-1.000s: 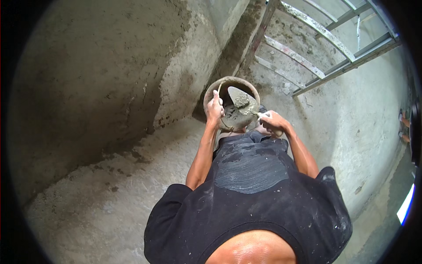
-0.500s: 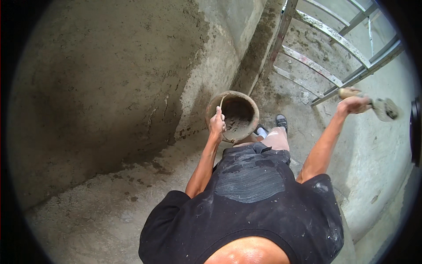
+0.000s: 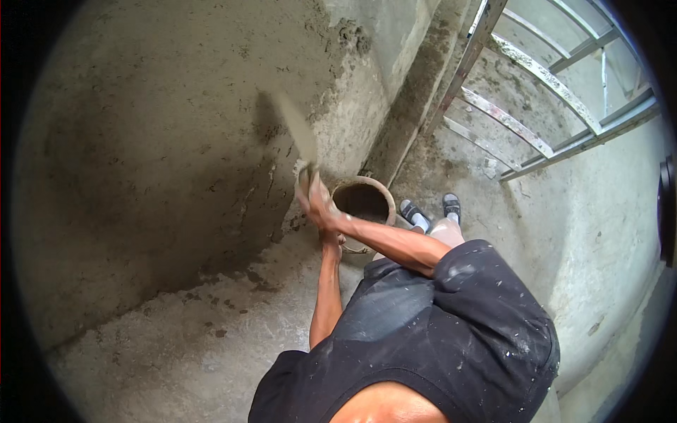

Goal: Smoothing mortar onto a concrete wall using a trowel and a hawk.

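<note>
My right hand (image 3: 316, 199) grips a trowel (image 3: 297, 128), whose motion-blurred blade is raised against the mortar-smeared wall (image 3: 162, 127) on the left. The right forearm crosses in front of my left hand (image 3: 337, 241), which is closed on the handle of a round, mortar-crusted bucket (image 3: 384, 203) and is mostly hidden. The bucket hangs before my legs, its inside dark, with grey material at the bottom.
A paint-spattered metal ladder or scaffold frame (image 3: 541, 83) stands at the upper right. A low concrete ledge (image 3: 416, 92) runs along the wall's foot. My sandalled feet (image 3: 412, 215) stand on the stained concrete floor (image 3: 190, 352). A pale wall (image 3: 599, 254) curves along the right.
My right hand has swung the trowel from inside the bucket out to the right, then across to the left wall. The bucket and left hand have shifted lower in the picture.
</note>
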`<control>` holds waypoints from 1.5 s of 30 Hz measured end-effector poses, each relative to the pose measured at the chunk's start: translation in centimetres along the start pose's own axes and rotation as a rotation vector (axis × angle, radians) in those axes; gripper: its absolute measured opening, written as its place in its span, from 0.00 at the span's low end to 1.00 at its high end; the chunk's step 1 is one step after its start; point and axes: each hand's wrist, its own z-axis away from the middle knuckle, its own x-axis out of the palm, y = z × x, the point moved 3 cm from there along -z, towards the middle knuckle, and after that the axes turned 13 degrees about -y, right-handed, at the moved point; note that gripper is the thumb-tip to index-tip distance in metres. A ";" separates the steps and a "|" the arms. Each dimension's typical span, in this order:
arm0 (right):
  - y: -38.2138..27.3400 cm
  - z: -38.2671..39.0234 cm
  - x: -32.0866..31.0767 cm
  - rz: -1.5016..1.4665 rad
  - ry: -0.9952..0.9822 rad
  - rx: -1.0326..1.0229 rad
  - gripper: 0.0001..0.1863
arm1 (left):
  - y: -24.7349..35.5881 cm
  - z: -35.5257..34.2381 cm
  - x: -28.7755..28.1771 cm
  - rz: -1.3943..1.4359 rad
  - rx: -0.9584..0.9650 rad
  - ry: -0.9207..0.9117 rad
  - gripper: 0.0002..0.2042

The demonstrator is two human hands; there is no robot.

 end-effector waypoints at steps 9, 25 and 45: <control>6.7 12.6 -18.2 0.500 -0.171 0.250 0.27 | -0.2 0.6 4.1 0.178 -0.132 -0.090 0.21; 19.8 14.9 -11.7 1.027 -0.892 0.682 0.08 | 4.2 0.8 14.7 -0.359 0.307 -0.254 0.22; 13.5 15.4 -18.4 -0.029 -0.934 0.561 0.16 | 8.4 3.6 15.0 0.070 -0.002 -0.398 0.27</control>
